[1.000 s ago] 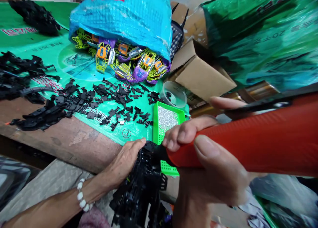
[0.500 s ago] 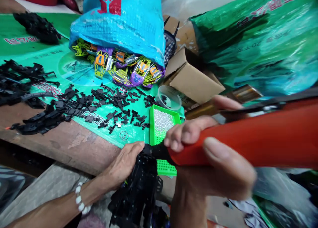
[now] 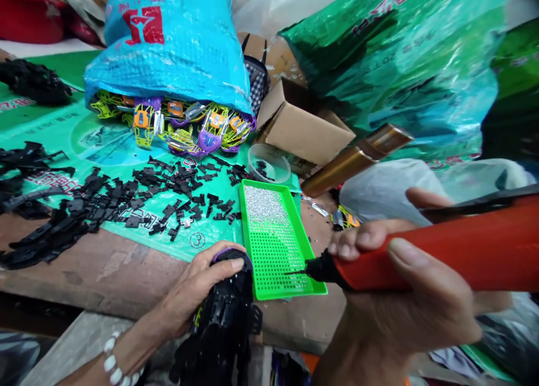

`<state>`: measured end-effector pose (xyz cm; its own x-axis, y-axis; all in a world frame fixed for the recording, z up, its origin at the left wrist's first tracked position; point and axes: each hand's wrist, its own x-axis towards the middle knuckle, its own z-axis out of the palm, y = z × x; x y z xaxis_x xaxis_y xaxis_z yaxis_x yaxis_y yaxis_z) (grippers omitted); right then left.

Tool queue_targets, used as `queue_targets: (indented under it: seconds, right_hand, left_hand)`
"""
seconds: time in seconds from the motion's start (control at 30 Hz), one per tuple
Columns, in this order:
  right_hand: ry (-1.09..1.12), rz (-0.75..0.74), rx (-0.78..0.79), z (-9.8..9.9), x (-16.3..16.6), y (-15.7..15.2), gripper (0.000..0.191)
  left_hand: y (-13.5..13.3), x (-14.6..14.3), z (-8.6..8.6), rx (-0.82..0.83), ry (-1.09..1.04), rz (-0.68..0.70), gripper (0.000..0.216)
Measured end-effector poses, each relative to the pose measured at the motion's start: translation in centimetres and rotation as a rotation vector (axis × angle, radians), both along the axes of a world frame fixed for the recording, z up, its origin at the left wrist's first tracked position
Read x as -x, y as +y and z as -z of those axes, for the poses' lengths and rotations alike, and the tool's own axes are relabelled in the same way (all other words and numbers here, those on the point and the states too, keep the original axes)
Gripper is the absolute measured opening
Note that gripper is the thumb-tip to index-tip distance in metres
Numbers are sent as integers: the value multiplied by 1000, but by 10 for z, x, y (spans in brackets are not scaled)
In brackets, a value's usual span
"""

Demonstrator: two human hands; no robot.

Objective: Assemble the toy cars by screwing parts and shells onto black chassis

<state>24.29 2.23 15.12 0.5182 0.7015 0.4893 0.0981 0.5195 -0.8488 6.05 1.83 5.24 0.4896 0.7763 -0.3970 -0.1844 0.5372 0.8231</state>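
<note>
My right hand (image 3: 400,279) is wrapped round a red electric screwdriver (image 3: 442,251), whose black tip and thin bit point left over the near end of a green perforated tray (image 3: 278,246) holding small silver screws. My left hand (image 3: 197,288) is closed over a black plastic assembly (image 3: 223,324) with a purple edge at the table's near edge, just left of the tray. A white bead bracelet sits on my left wrist.
Several loose black plastic pieces (image 3: 138,198) lie scattered on a green printed sheet. A blue woven sack (image 3: 168,49) spills colourful toy car frames (image 3: 177,125). Behind the tray stand a clear round cup (image 3: 269,164), a cardboard box (image 3: 298,125), a bronze tube (image 3: 353,159) and a large green sack (image 3: 404,66).
The screwdriver has drawn away from the black assembly to the right; its bit now shows over the tray. My left hand has shifted its grip on top of the assembly. The view swung right.
</note>
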Motion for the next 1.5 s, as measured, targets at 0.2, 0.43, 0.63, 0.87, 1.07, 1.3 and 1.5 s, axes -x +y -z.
queue_targets:
  seconds: [0.2, 0.43, 0.63, 0.87, 1.07, 1.3, 1.5]
  right_hand:
    - [-8, -32, -25, -3, -5, -3, 8]
    - [56, -29, 14, 0, -4, 3, 20]
    - [77, 25, 40, -1, 0, 7, 42]
    - [20, 2, 20, -2, 2, 8, 29]
    - [17, -22, -3, -3, 5, 8, 29]
    - [24, -30, 14, -7, 9, 7, 35]
    - [40, -37, 28, -6, 9, 9, 35]
  left_hand:
    - [4, 4, -5, 33, 110, -25, 43]
    - [8, 3, 1, -5, 149, -12, 44]
    - [9, 5, -2, -41, 140, 33, 43]
    - [12, 12, -14, -36, 107, 101, 42]
    - [16, 19, -17, -30, 94, 82, 52]
    - [18, 20, -19, -59, 135, 104, 42]
    - [19, 20, -17, -92, 163, 92, 45]
